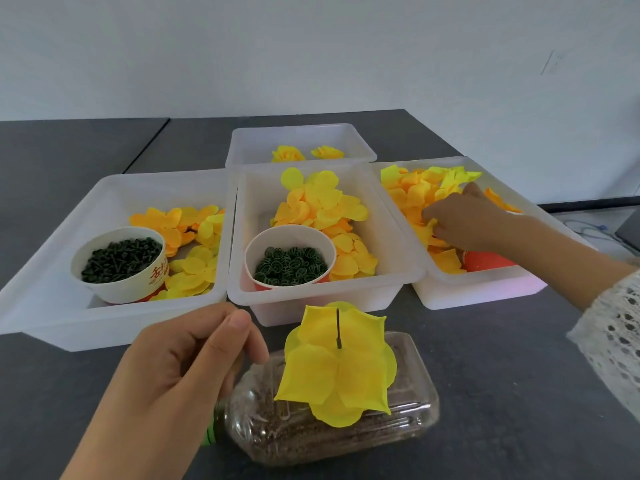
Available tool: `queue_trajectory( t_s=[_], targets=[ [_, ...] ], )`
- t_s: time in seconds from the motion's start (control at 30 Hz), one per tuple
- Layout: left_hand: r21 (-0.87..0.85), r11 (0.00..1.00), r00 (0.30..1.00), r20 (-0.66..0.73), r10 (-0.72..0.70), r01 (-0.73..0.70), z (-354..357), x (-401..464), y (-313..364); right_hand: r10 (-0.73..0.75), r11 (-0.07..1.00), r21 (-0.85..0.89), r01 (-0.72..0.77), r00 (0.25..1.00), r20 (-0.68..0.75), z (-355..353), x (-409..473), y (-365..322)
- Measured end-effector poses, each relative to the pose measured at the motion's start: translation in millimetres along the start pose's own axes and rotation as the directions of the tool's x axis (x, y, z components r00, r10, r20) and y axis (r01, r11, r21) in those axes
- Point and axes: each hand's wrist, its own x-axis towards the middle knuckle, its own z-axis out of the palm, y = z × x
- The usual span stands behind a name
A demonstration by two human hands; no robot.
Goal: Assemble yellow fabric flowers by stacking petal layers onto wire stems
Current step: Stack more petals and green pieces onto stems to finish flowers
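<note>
A partly built yellow flower (337, 372) stands on a dark wire stem (338, 329) that pokes up through its petal layers. The stem rises from a clear bottle (408, 410) filled with brown grains, lying on its side near me. My left hand (180, 368) hangs just left of the flower over the bottle's shoulder, fingers loosely curled and holding nothing. My right hand (464, 220) reaches into the right tray (478, 289), and its fingertips curl into the pile of petal layers (412, 195), pinching one.
The left tray (41, 306) holds petals and a cup of dark green pegs (121, 259). The middle tray (311, 299) holds petals and a cup of green rings (291, 266). In the back tray (301, 133) lie two finished flowers. Dark table, white wall behind.
</note>
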Motion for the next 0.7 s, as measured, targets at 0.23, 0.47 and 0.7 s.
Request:
queue_trajectory(
  t_s=[0.23, 0.47, 0.7],
  targets=[
    [-0.046, 0.999, 1.0, 0.015, 0.022, -0.021, 0.9, -0.9, -0.7, 0.177, 0.821, 0.57, -0.035, 0.965, -0.195, -63.1, -32.5, 13.9],
    [-0.188, 0.982, 1.0, 0.002, 0.021, -0.02, 4.3, 5.2, 13.0, -0.106, -0.089, 0.994, 0.062, 0.992, -0.071, -141.8, -95.8, -38.4],
    [-0.278, 0.957, 0.99, 0.134, -0.046, 0.082, 16.4, 6.0, 25.3, -0.402, -0.255, 0.965, -0.064, 0.914, -0.046, -145.2, -130.4, -110.5]
  ],
)
